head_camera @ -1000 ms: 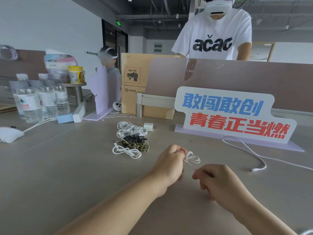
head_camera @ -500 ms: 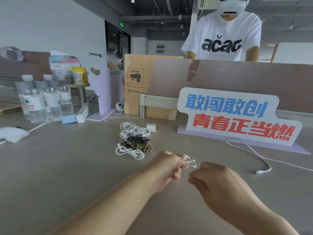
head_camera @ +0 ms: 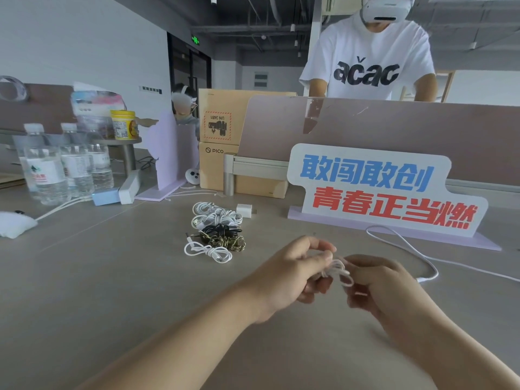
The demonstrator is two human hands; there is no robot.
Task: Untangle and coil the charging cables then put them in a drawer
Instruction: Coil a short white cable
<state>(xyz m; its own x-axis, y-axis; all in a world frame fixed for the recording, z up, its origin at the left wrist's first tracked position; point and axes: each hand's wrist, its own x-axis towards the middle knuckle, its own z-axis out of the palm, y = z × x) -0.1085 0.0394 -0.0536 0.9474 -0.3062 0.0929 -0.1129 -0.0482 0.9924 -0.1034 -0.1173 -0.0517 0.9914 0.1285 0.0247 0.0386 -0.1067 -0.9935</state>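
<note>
Both hands meet just above the grey table, holding a small white cable coil (head_camera: 337, 273). My left hand (head_camera: 292, 274) pinches its upper loops between thumb and fingers. My right hand (head_camera: 377, 288) grips the coil's right side, fingers curled around it. Beyond them lies a pile of bundled cables: white coils (head_camera: 215, 215) at the back, a black one (head_camera: 222, 229), a camouflage-patterned one (head_camera: 230, 242) and a small white coil (head_camera: 208, 251) nearest me. A loose white cable (head_camera: 408, 246) trails across the table at the right. No drawer is in view.
A sign with blue and red characters (head_camera: 377, 190) stands behind the hands. A white charger plug (head_camera: 244, 210) lies beside the pile. Water bottles (head_camera: 56, 167), cardboard boxes (head_camera: 222, 142) and a divider panel (head_camera: 394, 130) line the back. A person in a white T-shirt (head_camera: 368, 57) stands beyond it.
My hands have closed in on each other, and the white loops are now bunched tighter between them. The camera has tilted slightly down and left.
</note>
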